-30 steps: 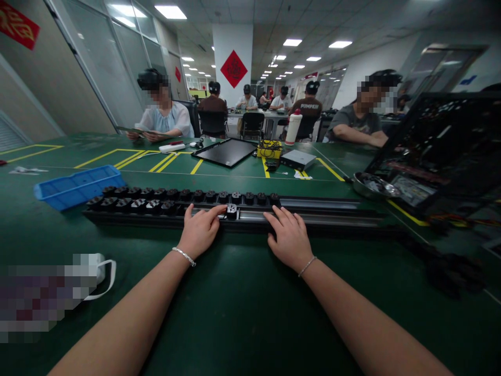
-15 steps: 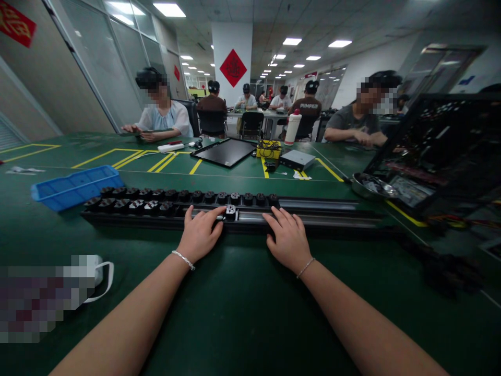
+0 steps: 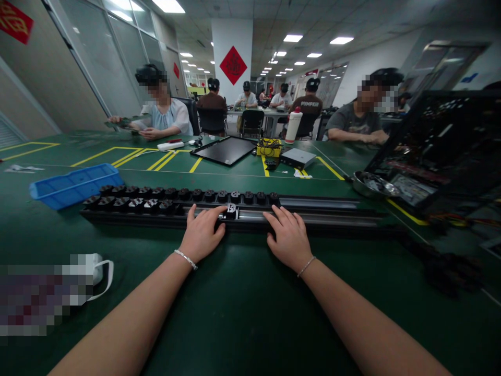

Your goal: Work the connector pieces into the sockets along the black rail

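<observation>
Left grip (image 3: pixel 203 231) at lone block (image 3: pixel 231 210), hold unclear, right grip (image 3: pixel 289 234) spread over partly hidden rail (image 3: pixel 254 214)

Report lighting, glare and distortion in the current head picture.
Head view: white rectangular ceiling lights look blown out; head view: the long black rail shows pale shine along its metal strip; head view: the lumpy black bundle at right sinks into gloom, edges soft; head view: the tall grey glass partition at left leans, probably wide-angle stretch.

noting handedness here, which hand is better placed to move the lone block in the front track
Likely the left hand: its index fingertip is right at the left side of the lone block, while the right hand is farther along the front track.
</observation>
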{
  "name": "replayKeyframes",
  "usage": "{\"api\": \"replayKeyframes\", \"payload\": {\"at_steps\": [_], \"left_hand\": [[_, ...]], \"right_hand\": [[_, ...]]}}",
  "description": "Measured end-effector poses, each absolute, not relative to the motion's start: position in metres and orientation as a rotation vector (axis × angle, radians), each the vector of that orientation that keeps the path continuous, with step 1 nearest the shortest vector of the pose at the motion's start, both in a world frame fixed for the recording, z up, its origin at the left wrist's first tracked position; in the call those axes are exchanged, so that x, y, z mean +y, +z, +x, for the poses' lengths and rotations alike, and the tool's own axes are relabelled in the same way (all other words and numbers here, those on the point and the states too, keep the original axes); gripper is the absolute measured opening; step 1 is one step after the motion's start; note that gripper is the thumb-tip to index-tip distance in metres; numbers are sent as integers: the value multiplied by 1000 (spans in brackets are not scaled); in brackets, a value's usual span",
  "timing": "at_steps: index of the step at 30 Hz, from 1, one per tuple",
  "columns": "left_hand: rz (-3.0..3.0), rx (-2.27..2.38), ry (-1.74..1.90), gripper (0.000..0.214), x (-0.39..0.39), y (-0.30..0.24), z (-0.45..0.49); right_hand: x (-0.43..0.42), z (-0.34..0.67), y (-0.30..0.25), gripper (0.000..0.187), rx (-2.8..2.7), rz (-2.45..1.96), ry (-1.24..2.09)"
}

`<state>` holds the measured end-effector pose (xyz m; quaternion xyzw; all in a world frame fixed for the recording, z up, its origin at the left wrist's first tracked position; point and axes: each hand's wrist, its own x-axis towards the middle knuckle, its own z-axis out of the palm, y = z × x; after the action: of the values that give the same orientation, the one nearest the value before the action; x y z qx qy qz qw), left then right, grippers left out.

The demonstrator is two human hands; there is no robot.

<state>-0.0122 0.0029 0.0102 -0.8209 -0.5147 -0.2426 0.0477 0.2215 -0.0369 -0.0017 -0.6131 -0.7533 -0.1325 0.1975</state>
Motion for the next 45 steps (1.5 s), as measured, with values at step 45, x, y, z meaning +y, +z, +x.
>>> {"api": "replayKeyframes", "payload": {"at_steps": [45], "left_hand": [[-2543, -1591, -709, 39, 6, 12, -13]], "right_hand": [[-38, 222, -2, 53, -2115, -1718, -380]]}}
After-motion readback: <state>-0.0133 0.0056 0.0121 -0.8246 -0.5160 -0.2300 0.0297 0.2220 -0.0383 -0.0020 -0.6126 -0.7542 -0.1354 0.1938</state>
